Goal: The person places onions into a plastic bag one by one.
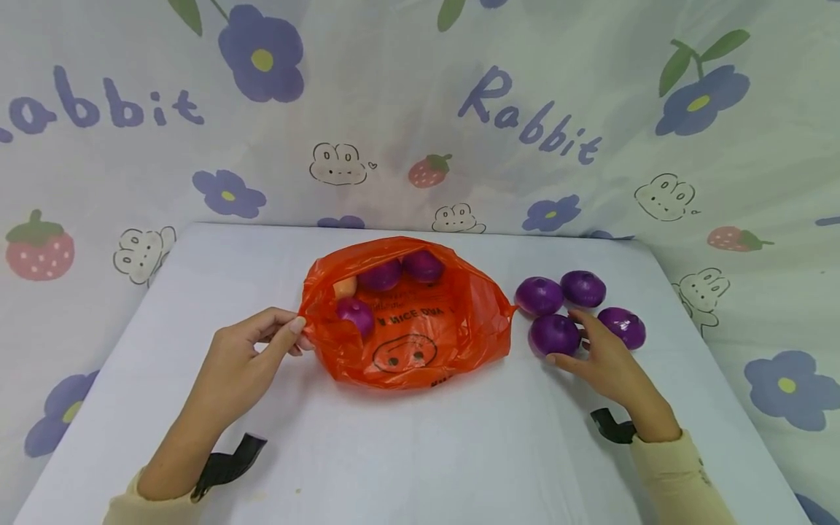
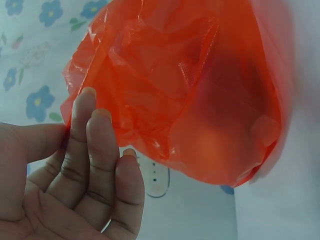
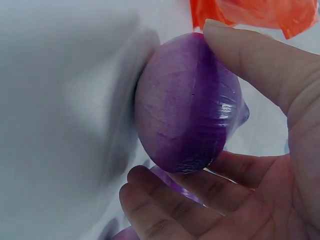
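A red plastic bag (image 1: pixel 472 313) with black print lies on the table, its mouth facing up. Inside it show purple onions (image 1: pixel 423 267) and a pale orange round thing (image 1: pixel 345 288), partly covered by the bag's edge. My left hand (image 1: pixel 246 361) pinches the left edge of the bag between thumb and forefinger; its other fingers stand beside the plastic in the left wrist view. To the right of the bag, my right hand (image 1: pixel 607 361) has its thumb and fingers around a purple onion (image 3: pixel 187 105) that sits on the table.
Close by the right hand are more purple onions (image 1: pixel 539 295), one of them (image 1: pixel 622 328) just right of the fingers. A white cloth covers the table (image 1: pixel 394 452). Behind it hangs a printed curtain (image 1: pixel 394 87) with flowers and rabbits.
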`<state>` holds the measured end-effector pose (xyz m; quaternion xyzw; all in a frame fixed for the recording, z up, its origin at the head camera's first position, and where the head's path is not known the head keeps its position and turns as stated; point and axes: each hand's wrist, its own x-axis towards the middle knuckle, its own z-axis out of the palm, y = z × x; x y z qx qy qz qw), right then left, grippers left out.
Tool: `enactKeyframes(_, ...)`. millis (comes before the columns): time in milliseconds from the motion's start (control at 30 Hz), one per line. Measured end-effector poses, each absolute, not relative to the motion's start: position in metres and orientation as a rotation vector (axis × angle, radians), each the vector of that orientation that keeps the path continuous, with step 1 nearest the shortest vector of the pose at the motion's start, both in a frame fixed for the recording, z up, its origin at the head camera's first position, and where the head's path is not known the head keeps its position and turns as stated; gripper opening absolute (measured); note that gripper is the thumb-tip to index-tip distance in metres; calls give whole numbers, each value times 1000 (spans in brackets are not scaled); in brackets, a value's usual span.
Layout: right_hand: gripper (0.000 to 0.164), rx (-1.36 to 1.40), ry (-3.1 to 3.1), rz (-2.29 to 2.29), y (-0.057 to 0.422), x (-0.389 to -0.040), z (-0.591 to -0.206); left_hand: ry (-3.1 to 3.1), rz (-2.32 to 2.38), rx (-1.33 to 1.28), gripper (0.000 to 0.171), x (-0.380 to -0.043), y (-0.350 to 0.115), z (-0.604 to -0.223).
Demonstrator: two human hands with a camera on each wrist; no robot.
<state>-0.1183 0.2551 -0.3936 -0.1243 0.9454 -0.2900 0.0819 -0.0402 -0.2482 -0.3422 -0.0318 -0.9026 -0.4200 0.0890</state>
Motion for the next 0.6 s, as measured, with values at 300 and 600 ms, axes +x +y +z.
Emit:
enactKeyframes(300, 96, -323, 2816, -848, 256, -119, -398, -2699, -1248, -72, 17, -41, -249, -343)
enactKeyframes(600, 93, -315, 2819, -834, 257, -120, -403, -2704, -1252, -63, 17, -41, -250, -341)
